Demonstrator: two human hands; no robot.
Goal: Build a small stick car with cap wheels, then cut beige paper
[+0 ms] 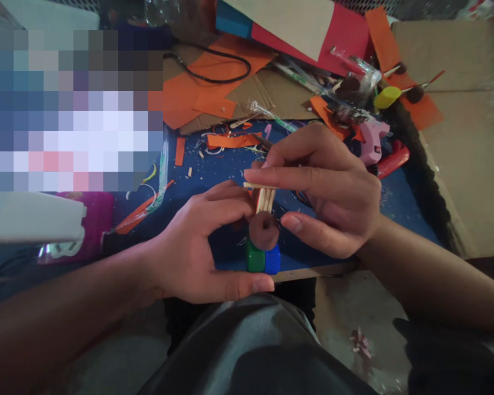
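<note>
Between my hands stands a small craft piece: a stack of pale wooden sticks [265, 201] with a red edge, a brown round disc [264, 230] with a dark hole, and a green bottle cap [256, 259] beside a blue bottle cap [273, 259]. My left hand [201, 241] curves around it, fingers against the stack and thumb below the caps. My right hand [325, 192] has its fingers stretched across the top, one lying along a flat crosswise stick [251, 185]. Its thumb is apart, near the disc. Some left fingertips are hidden.
Orange paper strips [230, 141] and scraps litter the blue tabletop [214, 167]. At right lie a pink glue gun [372, 141], a red-handled item [395, 159] and a yellow piece [387, 97]. Cardboard [465, 164] covers the right side; a magenta box [101, 219] stands left.
</note>
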